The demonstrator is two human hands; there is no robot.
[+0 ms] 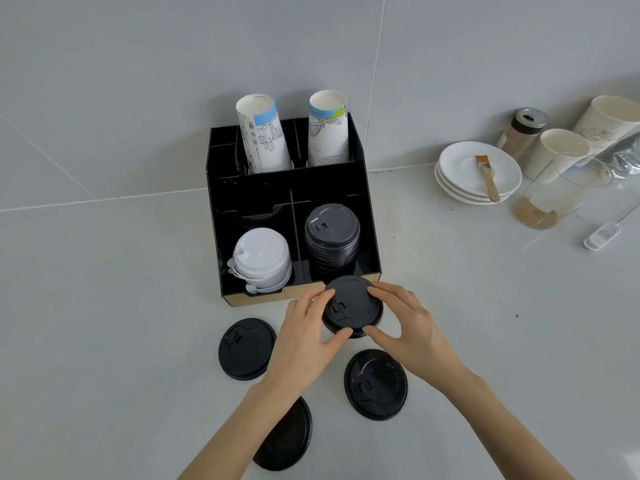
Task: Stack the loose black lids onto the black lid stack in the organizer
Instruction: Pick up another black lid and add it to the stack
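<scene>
Paper cups (265, 140) printed with drawings, any lettering apparently too small

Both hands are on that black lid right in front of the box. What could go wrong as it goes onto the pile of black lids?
1. The black lid stack already rises well above its compartment wall, so one more lid set off-centre might tip it.
2. Both the left hand and right hand pinch the held lid only by its rim; that grip may slip.
3. The left forearm passes over a loose lid and might nudge it.
</scene>
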